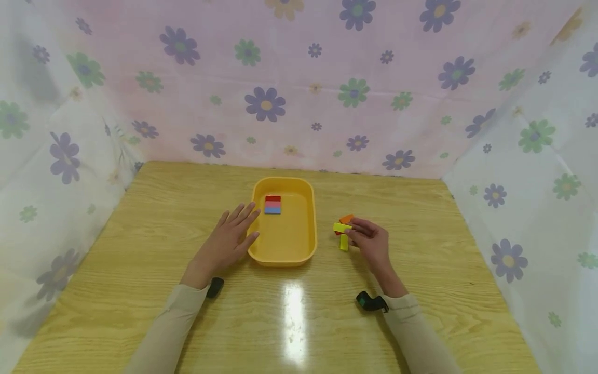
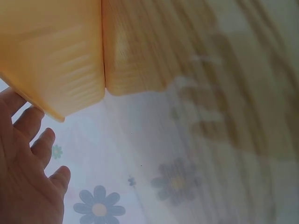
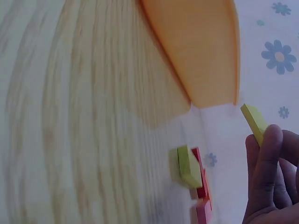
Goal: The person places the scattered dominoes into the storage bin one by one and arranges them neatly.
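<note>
Between thumb and fingers, my right hand (image 1: 372, 241) pinches a yellow block (image 1: 342, 227), held above the table to the right of the yellow tray (image 1: 282, 249). Below it lie a second yellow block (image 1: 344, 242), an orange block (image 1: 347, 218) and a red one partly hidden. The right wrist view shows the held yellow block (image 3: 253, 122) apart from the loose blocks, among them a yellow block (image 3: 188, 167). My left hand (image 1: 226, 236) rests with spread fingers on the tray's left rim. Inside the tray, red, pink and blue blocks (image 1: 273, 204) sit side by side in the upper left.
The wooden table (image 1: 154, 223) carries everything. Flower-patterned cloth (image 1: 317, 67) hangs behind it and along both sides. Black wrist straps (image 1: 370, 301) show at the sleeves. Light glares off the table in front of the tray.
</note>
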`<control>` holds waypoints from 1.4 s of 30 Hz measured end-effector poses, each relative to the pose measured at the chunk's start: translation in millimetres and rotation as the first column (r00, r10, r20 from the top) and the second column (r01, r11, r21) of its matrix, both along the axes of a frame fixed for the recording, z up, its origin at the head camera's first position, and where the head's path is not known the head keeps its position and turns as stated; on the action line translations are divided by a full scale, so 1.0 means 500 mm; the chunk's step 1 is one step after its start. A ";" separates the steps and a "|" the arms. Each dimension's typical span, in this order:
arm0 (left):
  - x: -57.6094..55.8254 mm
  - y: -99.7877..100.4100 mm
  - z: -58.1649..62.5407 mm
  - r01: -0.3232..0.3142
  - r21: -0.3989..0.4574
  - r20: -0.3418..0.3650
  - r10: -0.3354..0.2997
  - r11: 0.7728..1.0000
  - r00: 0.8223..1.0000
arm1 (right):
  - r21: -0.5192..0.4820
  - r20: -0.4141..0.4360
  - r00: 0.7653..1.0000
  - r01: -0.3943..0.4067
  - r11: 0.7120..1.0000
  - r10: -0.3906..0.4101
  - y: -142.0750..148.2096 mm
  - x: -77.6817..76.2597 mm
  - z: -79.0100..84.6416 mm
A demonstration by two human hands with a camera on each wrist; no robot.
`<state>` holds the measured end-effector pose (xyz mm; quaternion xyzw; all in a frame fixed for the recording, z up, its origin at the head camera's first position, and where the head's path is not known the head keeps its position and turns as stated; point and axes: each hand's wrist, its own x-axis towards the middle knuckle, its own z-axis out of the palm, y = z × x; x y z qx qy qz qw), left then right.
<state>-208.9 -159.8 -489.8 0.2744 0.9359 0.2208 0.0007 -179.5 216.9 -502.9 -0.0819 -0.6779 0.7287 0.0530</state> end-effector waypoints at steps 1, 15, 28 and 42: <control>-0.001 0.000 0.002 -0.001 -0.002 -0.001 0.001 1.000 1.000 | -0.008 -0.001 1.000 0.006 1.000 -0.006 -0.005 0.000 0.003; -0.012 -0.001 0.017 0.001 -0.010 0.014 -0.001 1.000 1.000 | -0.138 -0.028 0.995 0.095 0.986 -0.099 -0.107 0.002 0.054; -0.010 -0.002 0.008 0.002 -0.022 0.015 -0.002 1.000 1.000 | -0.199 -0.036 0.999 0.005 0.980 -0.012 -0.208 -0.005 0.074; 0.009 0.004 0.006 -0.014 -0.027 0.007 0.015 1.000 1.000 | -0.162 0.043 0.993 -0.100 0.982 0.108 -0.246 -0.047 0.102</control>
